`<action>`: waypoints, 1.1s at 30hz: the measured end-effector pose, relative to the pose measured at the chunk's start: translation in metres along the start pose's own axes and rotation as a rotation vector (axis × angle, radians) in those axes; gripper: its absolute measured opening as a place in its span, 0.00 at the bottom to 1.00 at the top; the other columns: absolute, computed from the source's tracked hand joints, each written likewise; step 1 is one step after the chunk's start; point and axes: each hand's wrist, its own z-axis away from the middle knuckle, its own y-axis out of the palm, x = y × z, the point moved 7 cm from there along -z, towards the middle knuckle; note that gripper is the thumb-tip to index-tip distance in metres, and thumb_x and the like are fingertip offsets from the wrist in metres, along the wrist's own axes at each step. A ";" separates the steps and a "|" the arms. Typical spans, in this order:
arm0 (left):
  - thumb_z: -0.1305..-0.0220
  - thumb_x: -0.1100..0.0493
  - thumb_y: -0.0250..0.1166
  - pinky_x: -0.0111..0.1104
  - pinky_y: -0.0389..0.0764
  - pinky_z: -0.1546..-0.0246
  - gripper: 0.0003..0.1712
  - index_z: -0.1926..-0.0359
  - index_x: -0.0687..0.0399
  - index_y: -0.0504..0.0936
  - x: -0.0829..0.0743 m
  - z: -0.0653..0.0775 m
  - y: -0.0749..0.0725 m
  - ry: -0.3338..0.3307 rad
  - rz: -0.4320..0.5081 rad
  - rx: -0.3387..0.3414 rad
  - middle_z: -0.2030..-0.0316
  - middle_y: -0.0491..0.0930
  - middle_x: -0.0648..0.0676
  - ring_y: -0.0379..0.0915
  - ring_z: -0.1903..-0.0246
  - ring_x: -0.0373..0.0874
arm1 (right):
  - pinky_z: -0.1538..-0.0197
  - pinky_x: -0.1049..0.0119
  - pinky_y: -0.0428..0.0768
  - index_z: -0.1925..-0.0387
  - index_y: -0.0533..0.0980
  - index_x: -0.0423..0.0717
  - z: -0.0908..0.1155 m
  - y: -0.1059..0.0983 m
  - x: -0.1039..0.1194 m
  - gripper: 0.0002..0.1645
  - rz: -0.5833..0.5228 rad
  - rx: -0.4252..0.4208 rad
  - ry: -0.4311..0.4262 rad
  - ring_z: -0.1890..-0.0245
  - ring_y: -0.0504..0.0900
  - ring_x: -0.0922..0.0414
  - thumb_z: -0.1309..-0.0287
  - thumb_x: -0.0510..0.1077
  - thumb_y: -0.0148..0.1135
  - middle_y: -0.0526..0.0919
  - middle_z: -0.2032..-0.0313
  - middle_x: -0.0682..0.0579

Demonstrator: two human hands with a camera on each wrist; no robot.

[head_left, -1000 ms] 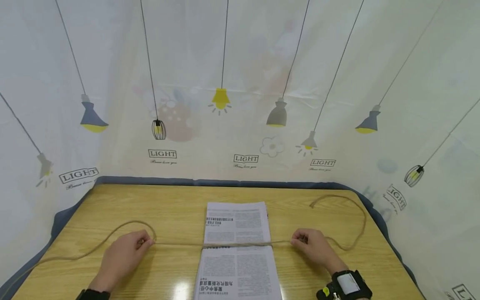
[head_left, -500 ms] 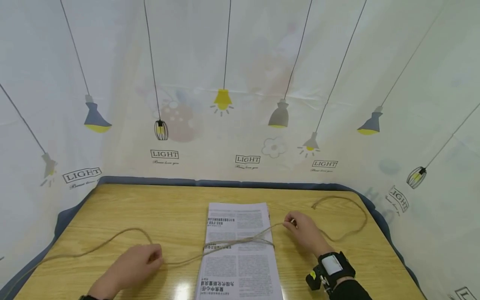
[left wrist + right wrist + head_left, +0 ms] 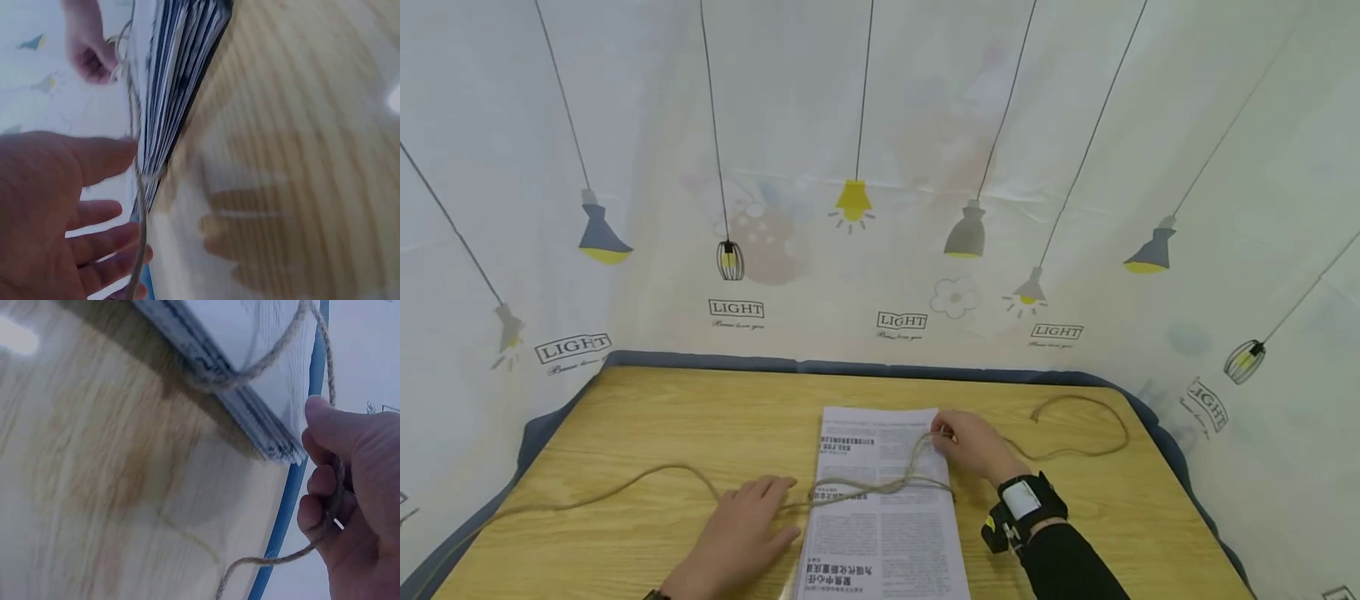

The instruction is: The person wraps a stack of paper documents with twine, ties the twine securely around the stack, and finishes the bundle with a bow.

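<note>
A folded stack of newspapers (image 3: 887,546) lies on the wooden table, with a tan jute rope (image 3: 891,486) passing round its middle and crossing over on top. Above the stack's far right part, my right hand (image 3: 976,448) pinches one length of the rope between thumb and fingers. In the right wrist view that rope (image 3: 281,347) rises in a loose loop off the stack's edge. My left hand (image 3: 741,527) is at the stack's left side, fingers spread and straight. The left wrist view shows the rope (image 3: 142,231) running past these fingers, not gripped.
One rope tail trails left across the table (image 3: 700,417) and off its edge. The other tail (image 3: 1120,417) curls at the back right. A white cloth (image 3: 820,275) printed with hanging lamps surrounds the table, with a blue padded edge (image 3: 880,366) along its rim.
My left hand has let go of the rope and moved right to the stack. My right hand has carried its end inward and back, and the taut rope has slackened into a crossing.
</note>
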 end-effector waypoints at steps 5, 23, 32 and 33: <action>0.41 0.51 0.67 0.51 0.71 0.51 0.24 0.46 0.55 0.75 -0.018 -0.010 0.008 0.047 -0.047 -0.059 0.59 0.83 0.53 0.77 0.56 0.50 | 0.60 0.59 0.76 0.61 0.79 0.50 -0.010 0.006 0.015 0.04 0.099 -0.012 -0.060 0.67 0.74 0.59 0.38 0.41 0.61 0.76 0.67 0.56; 0.66 0.16 0.62 0.34 0.71 0.80 0.66 0.29 0.43 0.56 -0.051 0.015 0.035 0.119 0.021 0.227 0.69 0.80 0.48 0.64 0.83 0.35 | 0.43 0.49 0.73 0.40 0.71 0.46 -0.027 0.026 0.021 0.21 0.190 0.062 0.021 0.44 0.74 0.47 0.33 0.41 0.52 0.77 0.45 0.43; 0.69 0.34 0.77 0.35 0.69 0.82 0.66 0.30 0.49 0.56 -0.029 0.011 0.031 0.029 -0.093 0.161 0.70 0.78 0.50 0.64 0.82 0.38 | 0.46 0.47 0.75 0.41 0.72 0.43 -0.013 0.022 0.004 0.22 0.178 0.079 0.132 0.48 0.76 0.45 0.36 0.42 0.58 0.77 0.48 0.41; 0.70 0.35 0.78 0.35 0.69 0.81 0.67 0.30 0.51 0.56 -0.024 0.009 0.031 0.009 -0.079 0.165 0.71 0.78 0.49 0.65 0.81 0.38 | 0.47 0.47 0.75 0.42 0.72 0.43 -0.010 0.021 0.002 0.22 0.183 0.079 0.140 0.49 0.76 0.45 0.36 0.42 0.59 0.77 0.49 0.40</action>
